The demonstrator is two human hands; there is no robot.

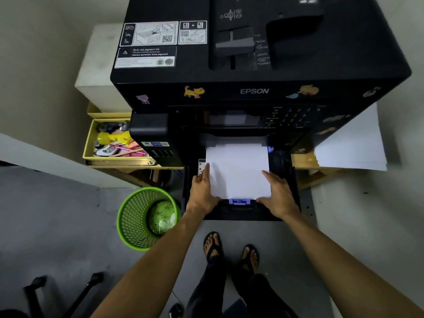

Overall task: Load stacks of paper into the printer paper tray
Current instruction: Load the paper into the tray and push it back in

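We have the paper stack (237,171) lying in the pulled-out paper tray (284,180), its far end under the printer (252,65). Our left hand (202,191) and right hand (277,193) lie flat and unclenched on its side edges, squaring it. Tray not yet pushed in; more sheets (351,145) wait at the bench's right edge, stack thickness unreadable.

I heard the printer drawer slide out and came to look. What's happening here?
A person stands at a black Epson printer whose paper tray is pulled out. A stack of white paper lies in the tray, its far end under the printer. The left hand rests at the stack's left edge, the right hand at its right edge. A blue paper guide sits at the near edge. More paper waits right of the printer.
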